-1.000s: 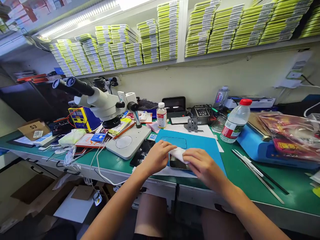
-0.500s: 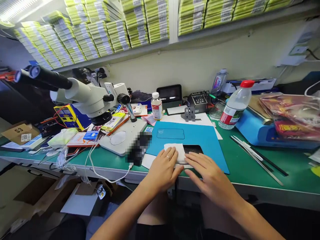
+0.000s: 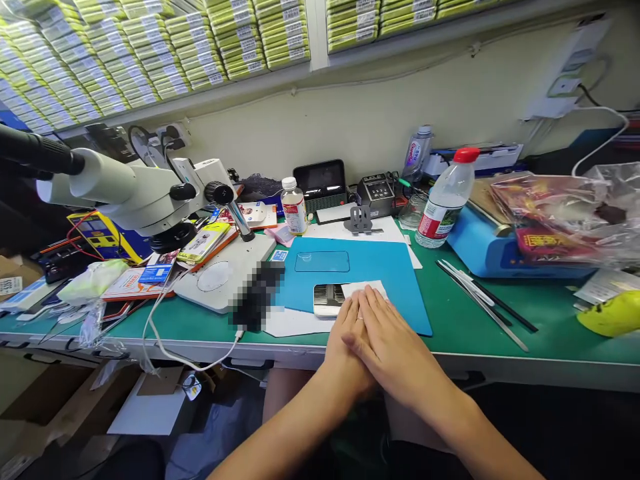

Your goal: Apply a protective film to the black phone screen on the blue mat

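Observation:
A phone (image 3: 327,301) lies on a blue mat (image 3: 300,287) at the table's front, its left end showing a dark, reflective screen. Over its right part is a white cloth or tissue (image 3: 373,288), pressed down by my fingers. My left hand (image 3: 350,350) lies flat on the cloth, fingers stretched and a ring on one of them. Overlapping it from the right, my right hand (image 3: 395,340) also rests with straight fingers on the cloth. The phone's right end is hidden under cloth and hands. Farther back on the mat lies a clear, dark-edged glass sheet (image 3: 321,261), phone-shaped.
A microscope (image 3: 130,190) stands at left beside a pixelated dark object (image 3: 256,297) with a white cable (image 3: 200,367). Behind the mat are a small bottle (image 3: 294,208) and a grey holder (image 3: 360,219). At right: a red-capped bottle (image 3: 447,200), thin strips (image 3: 483,303) and a blue machine (image 3: 480,247).
My hands and the cloth have slid from the phone's left part to its right part, baring the left end. My right hand now overlaps my left. The view has shifted right.

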The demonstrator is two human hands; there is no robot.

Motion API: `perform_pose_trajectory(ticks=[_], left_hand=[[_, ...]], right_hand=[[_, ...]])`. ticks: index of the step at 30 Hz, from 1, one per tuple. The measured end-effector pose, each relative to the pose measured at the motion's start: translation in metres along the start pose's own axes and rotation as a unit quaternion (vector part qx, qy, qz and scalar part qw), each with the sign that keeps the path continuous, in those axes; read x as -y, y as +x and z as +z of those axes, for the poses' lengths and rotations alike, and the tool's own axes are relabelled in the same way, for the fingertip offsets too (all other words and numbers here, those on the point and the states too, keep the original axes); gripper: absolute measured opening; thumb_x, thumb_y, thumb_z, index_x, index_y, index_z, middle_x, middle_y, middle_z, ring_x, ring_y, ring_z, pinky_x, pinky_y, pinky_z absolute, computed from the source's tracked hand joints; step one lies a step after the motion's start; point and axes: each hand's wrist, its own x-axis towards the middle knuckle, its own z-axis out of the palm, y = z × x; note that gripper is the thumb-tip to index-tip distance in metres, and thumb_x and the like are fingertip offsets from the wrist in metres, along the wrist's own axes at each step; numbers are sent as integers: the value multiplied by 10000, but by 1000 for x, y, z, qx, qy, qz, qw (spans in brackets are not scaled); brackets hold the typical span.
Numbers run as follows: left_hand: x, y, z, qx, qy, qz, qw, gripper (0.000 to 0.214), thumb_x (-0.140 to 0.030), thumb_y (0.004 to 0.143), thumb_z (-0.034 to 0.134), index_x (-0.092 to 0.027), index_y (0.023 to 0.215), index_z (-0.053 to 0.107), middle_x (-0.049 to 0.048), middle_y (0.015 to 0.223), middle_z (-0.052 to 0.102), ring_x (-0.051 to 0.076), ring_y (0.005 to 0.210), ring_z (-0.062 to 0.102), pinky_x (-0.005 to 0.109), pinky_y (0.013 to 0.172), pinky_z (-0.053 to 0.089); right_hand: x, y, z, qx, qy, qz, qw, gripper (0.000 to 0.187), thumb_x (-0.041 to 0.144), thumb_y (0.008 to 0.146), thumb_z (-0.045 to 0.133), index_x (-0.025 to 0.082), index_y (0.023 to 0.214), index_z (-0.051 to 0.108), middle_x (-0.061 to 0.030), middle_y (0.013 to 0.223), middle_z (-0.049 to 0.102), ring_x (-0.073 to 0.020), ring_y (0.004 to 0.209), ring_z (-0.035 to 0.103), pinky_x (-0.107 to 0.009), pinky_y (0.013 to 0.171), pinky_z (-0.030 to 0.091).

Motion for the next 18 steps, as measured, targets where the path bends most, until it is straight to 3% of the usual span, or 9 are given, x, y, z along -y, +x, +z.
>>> perform_pose_trajectory(ticks=[7,12,18], left_hand=[[9,21,-7,10,-15,33,999,675,-415,974,484,-105,1552,328,177,1615,310,368,1493,282,542,1228,235],[5,9,-13,23,-23,37,999,668,-467,999,417,-135,1567,302,161,1625,287,357,1500,272,545,1224,241],[5,6,-14,28,-1,25,999,659,-464,1006,395,-143,1572,293,145,1632,281,352,1510,244,541,1237,196]], right_hand=[[-12,16,-6,24,-6,54,998,799,620,1019,223,4,1497,400,-254,1560,360,-319,1476,306,-551,1189,304],[-3,5,-4,7,-3,42,999,837,649,998,269,-4,1513,365,-250,1579,318,-335,1485,284,-564,1187,301],[-1,6,2,0,24,74,997,821,633,1007,230,7,1525,350,-238,1588,315,-318,1492,274,-542,1207,264]])
